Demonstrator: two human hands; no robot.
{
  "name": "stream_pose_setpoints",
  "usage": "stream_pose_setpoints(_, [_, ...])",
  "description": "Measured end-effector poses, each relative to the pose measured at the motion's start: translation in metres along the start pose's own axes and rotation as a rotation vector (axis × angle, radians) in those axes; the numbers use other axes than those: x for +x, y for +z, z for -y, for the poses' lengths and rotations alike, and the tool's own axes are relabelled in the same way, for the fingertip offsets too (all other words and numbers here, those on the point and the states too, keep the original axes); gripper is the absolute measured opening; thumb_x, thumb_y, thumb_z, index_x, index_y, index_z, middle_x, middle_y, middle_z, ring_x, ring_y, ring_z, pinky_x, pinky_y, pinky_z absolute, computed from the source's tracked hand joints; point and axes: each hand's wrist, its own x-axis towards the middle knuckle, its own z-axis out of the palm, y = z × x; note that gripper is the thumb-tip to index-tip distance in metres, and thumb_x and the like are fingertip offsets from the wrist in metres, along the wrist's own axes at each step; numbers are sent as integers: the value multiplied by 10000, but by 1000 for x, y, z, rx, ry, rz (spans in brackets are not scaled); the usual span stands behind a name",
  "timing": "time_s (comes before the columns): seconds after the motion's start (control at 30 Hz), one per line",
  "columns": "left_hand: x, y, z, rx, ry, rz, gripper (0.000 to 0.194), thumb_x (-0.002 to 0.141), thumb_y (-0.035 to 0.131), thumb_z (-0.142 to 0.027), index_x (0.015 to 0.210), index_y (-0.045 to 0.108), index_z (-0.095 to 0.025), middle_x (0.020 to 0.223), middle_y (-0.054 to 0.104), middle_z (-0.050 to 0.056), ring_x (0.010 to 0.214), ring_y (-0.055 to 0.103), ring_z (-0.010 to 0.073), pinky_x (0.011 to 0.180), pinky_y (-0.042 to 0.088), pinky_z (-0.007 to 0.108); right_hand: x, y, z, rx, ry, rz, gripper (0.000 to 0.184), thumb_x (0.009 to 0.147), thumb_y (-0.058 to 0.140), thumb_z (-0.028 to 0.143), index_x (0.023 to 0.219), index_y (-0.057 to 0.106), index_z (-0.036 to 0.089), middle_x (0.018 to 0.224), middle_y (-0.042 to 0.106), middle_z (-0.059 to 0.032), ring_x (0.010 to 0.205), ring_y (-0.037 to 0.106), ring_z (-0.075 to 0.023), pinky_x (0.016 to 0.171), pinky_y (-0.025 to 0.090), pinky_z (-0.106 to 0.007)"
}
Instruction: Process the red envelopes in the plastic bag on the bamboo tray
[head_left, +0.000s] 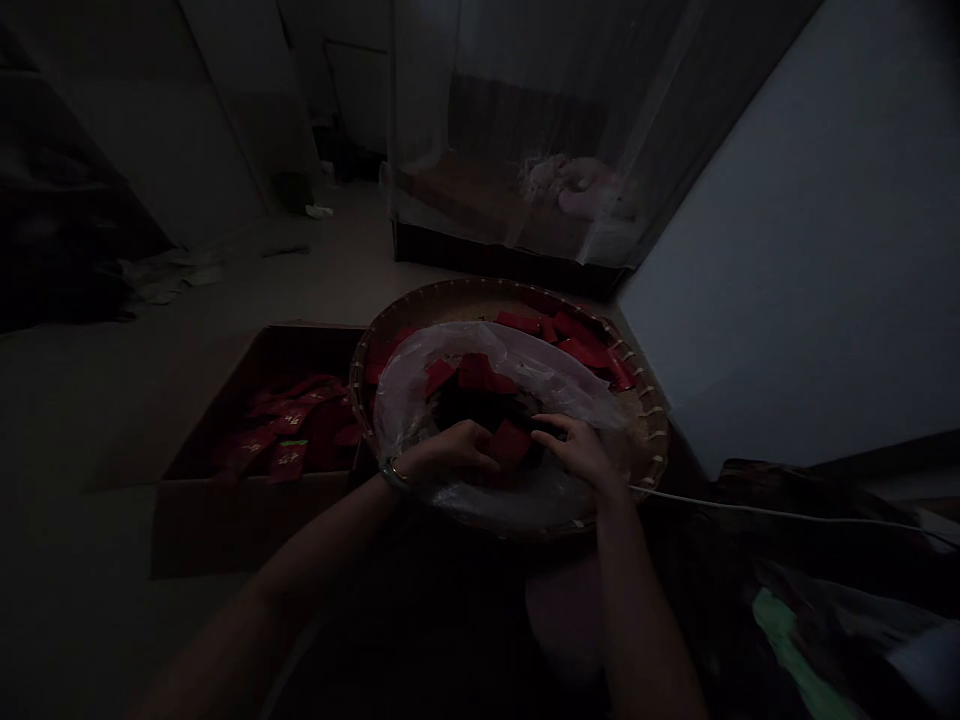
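Note:
In dim light, a red packet (511, 443) lies between my hands above a dark heap (474, 408) in a clear plastic sheet or bag (420, 365). My left hand (459, 447) is curled at the packet's left edge and appears to hold it, fingertips partly hidden. At the right edge, my right hand (574, 447) has thumb and fingers drawn toward each other; a small dark thing at the fingertips is unclear. Several other red packets (480, 373) rest at the heap's far side. All this sits in a round woven bamboo tray (652, 420).
Left of the tray stands a cardboard box (225, 510) holding many red packets (289, 420). More red packets (581, 340) lie at the tray's far right. A white cable (750, 507) runs rightward from the tray. Behind are a netted bed (487, 210) and a pale wall (810, 230).

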Motion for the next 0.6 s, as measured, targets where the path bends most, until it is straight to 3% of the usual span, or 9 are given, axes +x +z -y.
stream_pose_setpoints(0.37, [1,-1,4,1,-8,15,328,634,737,-309,885,661,-112,647,641,19,502,566,102,462,416,179,-1,-1,-1,-27,10,5,381,732,606,385,1035,678,165,988,697,-81,785,623,-208,669,479,-317])
stream_pose_setpoints(0.6, [3,-1,6,17,-16,8,316,627,736,-301,873,661,-118,644,643,13,495,566,102,457,413,180,1,1,-6,-13,-5,3,343,732,618,355,1025,676,185,1017,696,-70,865,627,-218,768,474,-342])
